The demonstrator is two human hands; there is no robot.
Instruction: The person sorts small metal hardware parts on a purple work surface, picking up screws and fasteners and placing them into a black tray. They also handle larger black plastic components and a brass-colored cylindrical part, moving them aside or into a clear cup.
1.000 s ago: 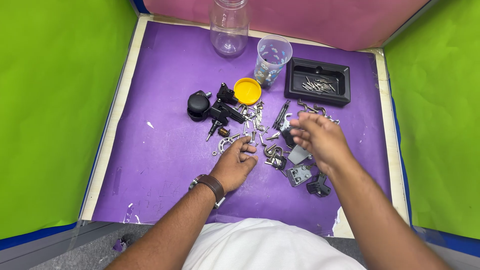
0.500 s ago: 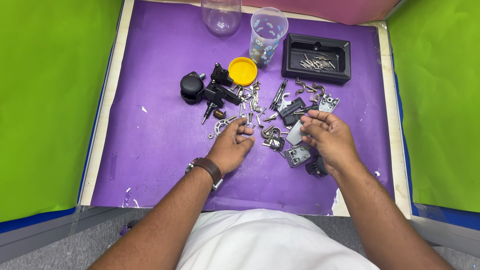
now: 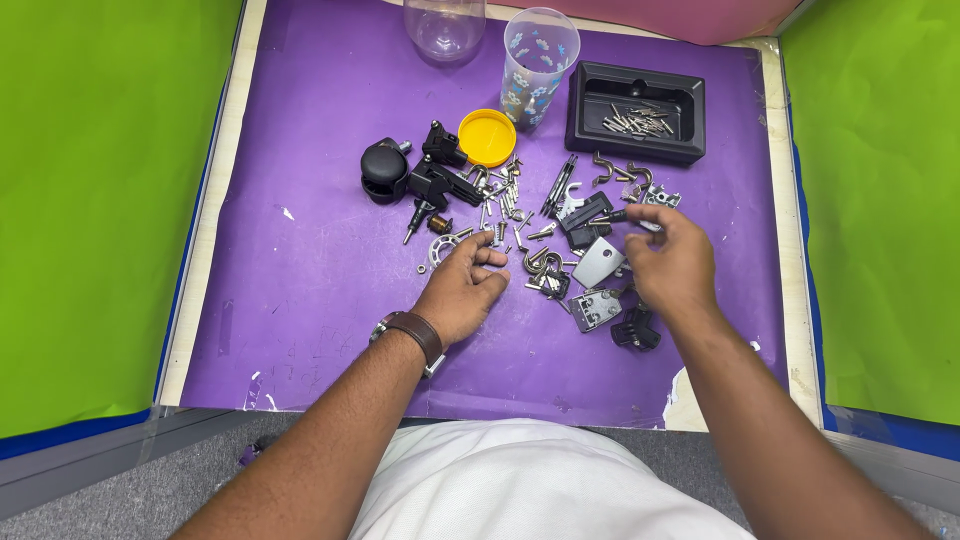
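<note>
Head view, the only one I've got: the purple worktop (image 3: pixel 300 300) has a heap of small hardware spread across the middle. My left hand (image 3: pixel 462 290) rests on the near-left edge of the pile of loose screws (image 3: pixel 505 200), fingers curled in loosely, and I can't tell if anything is pinched under them. My right hand (image 3: pixel 672 262) is over on the right of the heap, fingers narrowed onto a small dark screw (image 3: pixel 625 215) at the tips, so that's the piece I'm working with. It sits just above the grey metal plate (image 3: pixel 600 262), with the black tray (image 3: pixel 636 98) of sorted screws further off at the far right.

Other bits: a black caster wheel (image 3: pixel 383 170) and a yellow lid (image 3: pixel 486 137) on the far-left side of the heap, a patterned cup (image 3: pixel 537 62) and a clear jar (image 3: pixel 445 25) at the far edge, a hinge plate (image 3: pixel 595 308) just near the right hand.

For doing this well, I reckon: keep the pinch right at the tips, lift straight up so the hooks (image 3: pixel 615 170) nearby don't snag, and keep the left hand planted to steady the pile.
</note>
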